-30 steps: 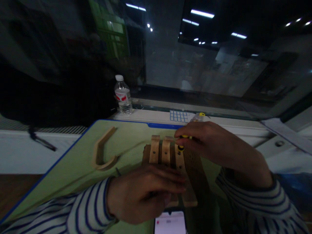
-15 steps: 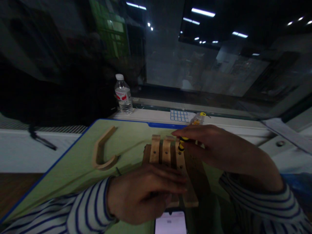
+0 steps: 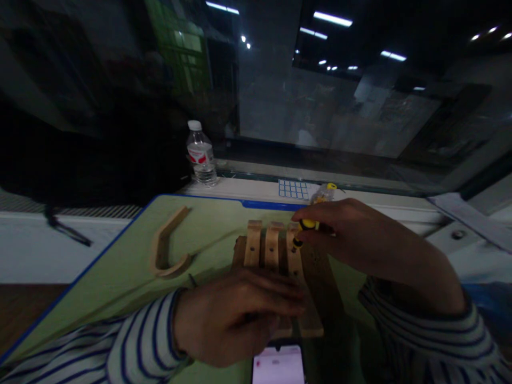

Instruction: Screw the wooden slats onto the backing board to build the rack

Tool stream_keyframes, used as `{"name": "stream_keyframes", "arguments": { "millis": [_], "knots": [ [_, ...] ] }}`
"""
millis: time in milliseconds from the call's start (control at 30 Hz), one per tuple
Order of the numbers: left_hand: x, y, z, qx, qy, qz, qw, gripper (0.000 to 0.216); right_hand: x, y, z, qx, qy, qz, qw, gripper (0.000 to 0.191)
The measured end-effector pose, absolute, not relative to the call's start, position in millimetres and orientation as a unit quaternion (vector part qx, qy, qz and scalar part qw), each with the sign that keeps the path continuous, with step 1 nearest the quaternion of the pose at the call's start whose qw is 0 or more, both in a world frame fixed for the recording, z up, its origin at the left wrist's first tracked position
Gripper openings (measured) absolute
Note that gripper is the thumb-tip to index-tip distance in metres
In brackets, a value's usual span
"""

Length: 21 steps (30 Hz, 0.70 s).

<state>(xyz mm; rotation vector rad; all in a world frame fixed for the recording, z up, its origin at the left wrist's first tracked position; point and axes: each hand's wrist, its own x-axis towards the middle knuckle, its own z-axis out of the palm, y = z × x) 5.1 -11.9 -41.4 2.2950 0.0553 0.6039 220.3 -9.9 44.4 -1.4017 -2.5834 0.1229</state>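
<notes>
A wooden assembly (image 3: 272, 250) of three light slats across darker boards lies on the green mat (image 3: 120, 266). My left hand (image 3: 236, 314) rests palm down on its near end, fingers stretched flat over the slats. My right hand (image 3: 344, 229) is closed around a small yellow and black screwdriver (image 3: 302, 232), whose tip points down onto the far end of the rightmost slat. Both sleeves are striped.
A curved wooden piece (image 3: 168, 245) lies on the mat to the left. A water bottle (image 3: 199, 154) stands on the white sill by the glass pane. A lit phone (image 3: 278, 365) lies at the near edge. A small clear bottle with a yellow cap (image 3: 324, 193) sits behind my right hand.
My right hand has shifted slightly with the screwdriver over the rightmost slat's far end. The left hand has stayed pressed on the assembly.
</notes>
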Motion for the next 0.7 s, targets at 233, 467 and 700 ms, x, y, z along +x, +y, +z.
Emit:
{"name": "stream_keyframes", "arguments": {
  "millis": [233, 467, 700],
  "knots": [
    [4.2, -12.1, -43.6, 0.894, 0.035, 0.222, 0.389, 0.036, 220.4, -9.9, 42.9, -0.480, -0.872, 0.025, 0.088, 0.026],
    [4.2, -12.2, -44.4, 0.899, 0.041, 0.212, 0.380, 0.037, 219.8, -8.7, 42.4, -0.483, -0.871, 0.012, 0.089, 0.027],
    [3.1, -12.6, -45.6, 0.897, 0.033, 0.240, 0.369, 0.037, 220.4, -4.1, 36.9, -0.460, -0.881, 0.014, 0.106, 0.030]
  ]
}}
